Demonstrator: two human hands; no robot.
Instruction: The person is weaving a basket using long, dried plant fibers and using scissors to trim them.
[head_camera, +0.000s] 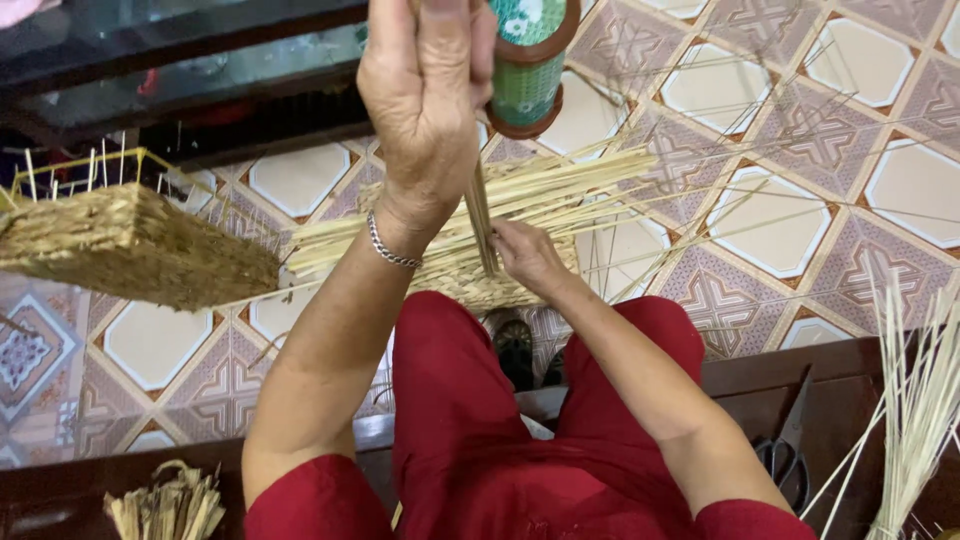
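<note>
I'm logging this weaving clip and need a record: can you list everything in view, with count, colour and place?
Half-woven basket: one, straw-coloured, on the lap.
Loose stalks: many, pale, fanning from it.
Strand: one, olive, running between both hands.
Finished basket: one, tan, at left.
Cylinder: one, green and brown, top centre.
Scissors: one pair, dark, on the bench at right.
Straw bundles: two, bottom right and bottom left.
Left hand: raised, pulling the strand.
Right hand: on the weave.
</note>
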